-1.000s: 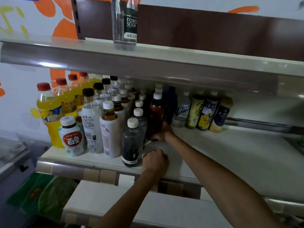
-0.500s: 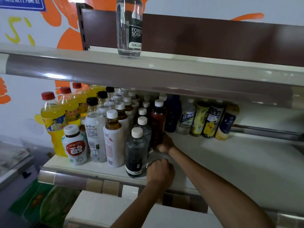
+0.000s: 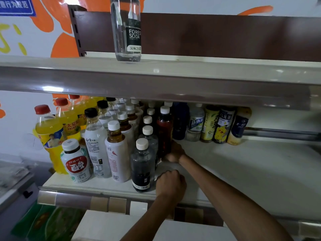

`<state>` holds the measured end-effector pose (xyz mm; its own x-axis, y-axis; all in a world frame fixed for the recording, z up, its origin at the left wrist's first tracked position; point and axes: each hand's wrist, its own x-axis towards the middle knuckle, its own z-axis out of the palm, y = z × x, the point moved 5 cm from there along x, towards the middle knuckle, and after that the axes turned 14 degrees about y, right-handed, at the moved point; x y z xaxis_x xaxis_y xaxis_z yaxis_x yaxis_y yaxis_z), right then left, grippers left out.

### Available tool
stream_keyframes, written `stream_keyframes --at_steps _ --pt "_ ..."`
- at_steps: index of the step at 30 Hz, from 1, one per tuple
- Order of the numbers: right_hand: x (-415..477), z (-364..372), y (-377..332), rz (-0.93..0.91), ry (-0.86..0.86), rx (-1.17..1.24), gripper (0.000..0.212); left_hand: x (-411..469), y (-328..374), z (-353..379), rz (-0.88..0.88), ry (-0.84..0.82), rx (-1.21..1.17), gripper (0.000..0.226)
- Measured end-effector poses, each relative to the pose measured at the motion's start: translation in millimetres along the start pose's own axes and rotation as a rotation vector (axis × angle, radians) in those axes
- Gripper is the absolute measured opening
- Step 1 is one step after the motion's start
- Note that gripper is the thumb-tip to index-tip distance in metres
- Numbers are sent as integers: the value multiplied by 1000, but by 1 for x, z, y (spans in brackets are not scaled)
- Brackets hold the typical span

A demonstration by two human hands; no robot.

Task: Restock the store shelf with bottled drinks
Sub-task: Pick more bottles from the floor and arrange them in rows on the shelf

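1. Left hand: nearest item, at the front edge of the lower shelf. The fingers are curled and the knuckles face the camera. Whether it holds anything cannot be told. One dark bottle with a white cap stands just to its left.

2. Right hand: just beyond the left hand. It grips the base of one red-brown bottle, which stands upright on the lower shelf.

3. Left of both hands, front row, going outward:
- one white-sleeved tea bottle
- one black-capped clear bottle
- one short red-labelled bottle
- three yellow soda bottles with red caps, in a file running back

The files behind this row are partly hidden, so no total is given.

4. Beyond and right of the right hand: five back-row bottles stand side by side.

5. Above both hands: the upper shelf carries one clear soda bottle.

6. Surface: the lower shelf is white, with a tag rail along its front. A brown panel backs the upper shelf.

7. Room: a white wall painted with orange and yellow shapes, and a blue sign at upper left. One white box sits below the hands.
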<state>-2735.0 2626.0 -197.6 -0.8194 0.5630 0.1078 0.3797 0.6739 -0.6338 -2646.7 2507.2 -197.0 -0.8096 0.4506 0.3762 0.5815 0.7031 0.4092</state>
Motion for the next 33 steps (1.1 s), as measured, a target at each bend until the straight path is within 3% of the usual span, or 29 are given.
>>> stream_keyframes --at_steps 4,7,9,14,18,23,28,33 --pt "-4 1 -2 69 13 53 104 -3 1 -1 8 -1 20 29" --pt "-5 0 0 64 -73 16 107 -3 -1 1 -5 6 26 31" --pt "-6 -5 0 74 -125 8 100 -3 -1 1 -18 -1 29 32" --pt "-17 -32 4 100 48 -121 80 -3 1 -4 -30 11 28 29" --pt "-39 -42 11 83 60 -223 67 -8 6 -12 -44 -9 22 27" --pt "-73 -44 10 73 47 -320 63 -12 11 -20 -10 -73 98 29" --pt "-106 -57 11 76 113 -372 52 -21 12 -24 103 -159 82 30" --pt "-140 -67 7 109 153 -423 44 -34 9 -35 251 -143 79 34"
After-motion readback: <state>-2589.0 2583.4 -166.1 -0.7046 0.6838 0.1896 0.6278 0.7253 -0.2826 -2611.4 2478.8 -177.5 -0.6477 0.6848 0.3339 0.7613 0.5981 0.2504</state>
